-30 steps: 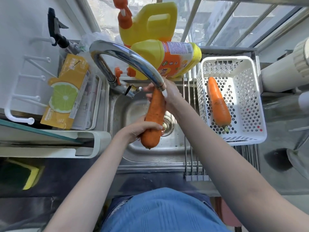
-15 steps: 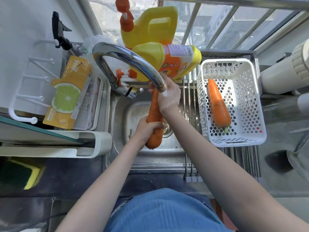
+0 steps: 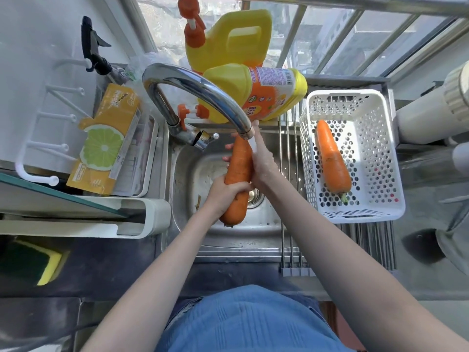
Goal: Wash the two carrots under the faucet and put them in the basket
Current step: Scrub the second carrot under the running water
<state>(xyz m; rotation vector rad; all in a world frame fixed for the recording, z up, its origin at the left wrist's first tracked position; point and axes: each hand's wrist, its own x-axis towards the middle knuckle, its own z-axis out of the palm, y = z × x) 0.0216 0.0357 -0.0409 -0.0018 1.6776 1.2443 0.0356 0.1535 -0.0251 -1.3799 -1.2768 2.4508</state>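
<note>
— Sunlight pours through the barred window onto the steel sink point(image 3: 187, 174), with yellow detergent bottles point(image 3: 253, 95) crowding the sill behind the faucet point(image 3: 203, 90). Where's the carrot being washed?

— Over the basin, under the spout. The carrot in hand point(image 3: 237, 179) runs roughly from twelve to six o'clock, thin end up at the water, thick end hanging low toward the person.

— And the grip?

— The left hand point(image 3: 223, 193) is wrapped around the lower half, fingers curled right over it. The right hand point(image 3: 262, 158) lies along the upper part at about three o'clock of the carrot, its fingertips curling round the far side, so it looks clamped on too, rubbing under the stream, I'd judge.

— The other one?

— The second carrot point(image 3: 332, 161) already lies in the white basket point(image 3: 352, 217), also end to end twelve to six, thick end nearest us, against the left side of the basket floor.

— So which way does this one have to travel?

— Toward three o'clock. The basket sits just beside the basin on the drying rack point(image 3: 365, 245), and the right hand is the nearer one. There's open floor in the basket's right half, so laying it parallel to its twin should fit. What needs watching is the near-side basket wall: the carrot must lift over that rim, and the faucet arches close above.
</note>
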